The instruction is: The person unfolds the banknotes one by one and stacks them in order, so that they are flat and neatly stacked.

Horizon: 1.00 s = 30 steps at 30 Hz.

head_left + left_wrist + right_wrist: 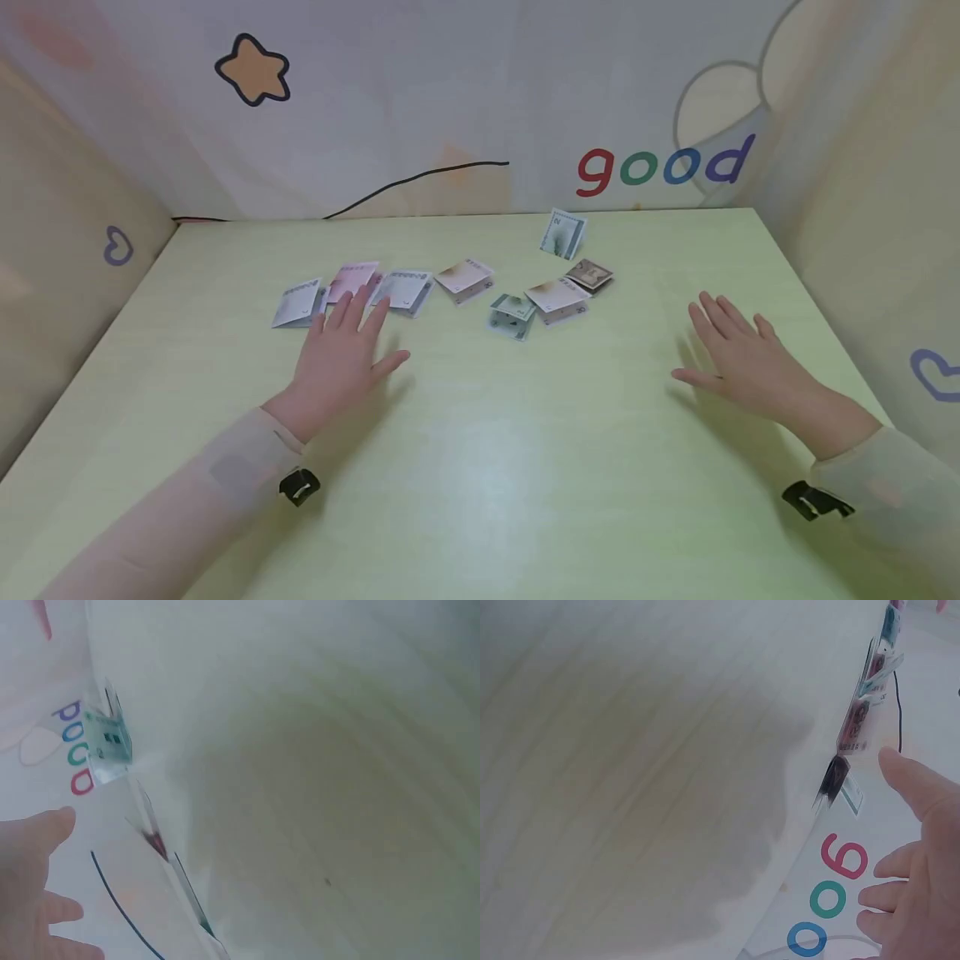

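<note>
Several folded banknotes lie in a loose row across the table's far half. My left hand hovers palm down with fingers spread, nearest the pink banknote and two pale grey-blue banknotes, one on its left and one on its right. Toward the middle are a beige-pink banknote, a green banknote and another beige-pink banknote. A brown banknote touches that one, and a blue-grey banknote stands behind. My right hand, fingers extended, holds nothing at the right.
The pale yellow-green table meets a printed back wall bearing a star and the word "good". Side walls with heart outlines flank it. A black strap piece sits at the left wrist, another at the right.
</note>
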### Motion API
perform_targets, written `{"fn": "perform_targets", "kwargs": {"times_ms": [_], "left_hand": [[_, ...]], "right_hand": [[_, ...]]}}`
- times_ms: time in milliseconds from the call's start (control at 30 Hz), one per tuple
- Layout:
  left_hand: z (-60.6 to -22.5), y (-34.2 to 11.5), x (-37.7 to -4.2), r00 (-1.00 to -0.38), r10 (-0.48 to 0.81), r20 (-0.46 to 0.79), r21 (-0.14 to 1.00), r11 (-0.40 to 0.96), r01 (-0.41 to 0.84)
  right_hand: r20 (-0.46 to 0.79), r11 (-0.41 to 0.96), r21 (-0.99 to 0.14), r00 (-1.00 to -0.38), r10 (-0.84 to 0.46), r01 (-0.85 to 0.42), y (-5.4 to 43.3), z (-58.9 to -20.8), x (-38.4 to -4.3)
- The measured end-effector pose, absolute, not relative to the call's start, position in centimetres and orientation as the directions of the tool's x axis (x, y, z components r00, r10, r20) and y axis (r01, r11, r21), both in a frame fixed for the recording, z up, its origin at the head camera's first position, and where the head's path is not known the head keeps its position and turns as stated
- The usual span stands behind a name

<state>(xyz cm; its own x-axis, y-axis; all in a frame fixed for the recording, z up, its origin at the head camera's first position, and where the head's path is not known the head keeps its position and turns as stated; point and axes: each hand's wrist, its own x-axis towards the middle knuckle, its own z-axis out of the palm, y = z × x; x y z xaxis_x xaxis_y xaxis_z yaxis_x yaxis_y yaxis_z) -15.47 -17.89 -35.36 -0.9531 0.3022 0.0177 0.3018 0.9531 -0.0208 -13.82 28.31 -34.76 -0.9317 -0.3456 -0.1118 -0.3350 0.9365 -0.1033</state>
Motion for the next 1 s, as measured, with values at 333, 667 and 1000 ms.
{"fn": "perform_targets", "kwargs": {"times_ms": [333, 667, 1000], "left_hand": [[-35.7, -19.8, -16.7, -0.932, 0.291, 0.215, 0.099, 0.943, 0.317], [-35.8, -21.3, -18.3, -0.968, 0.135, 0.214, 0.296, 0.935, 0.196], [-37.0, -22.3, -20.6, -0.980, -0.013, 0.197, 0.495, 0.864, 0.088]], "right_hand": [[-0.085, 0.929, -0.102, -0.928, -0.364, -0.355, 28.5, -34.9, -14.2], [0.091, 0.889, -0.136, -0.899, -0.429, -0.438, 28.7, -34.9, -14.4], [0.201, 0.857, -0.170, -0.868, -0.454, -0.487, 28.6, -35.2, -14.5]]}}
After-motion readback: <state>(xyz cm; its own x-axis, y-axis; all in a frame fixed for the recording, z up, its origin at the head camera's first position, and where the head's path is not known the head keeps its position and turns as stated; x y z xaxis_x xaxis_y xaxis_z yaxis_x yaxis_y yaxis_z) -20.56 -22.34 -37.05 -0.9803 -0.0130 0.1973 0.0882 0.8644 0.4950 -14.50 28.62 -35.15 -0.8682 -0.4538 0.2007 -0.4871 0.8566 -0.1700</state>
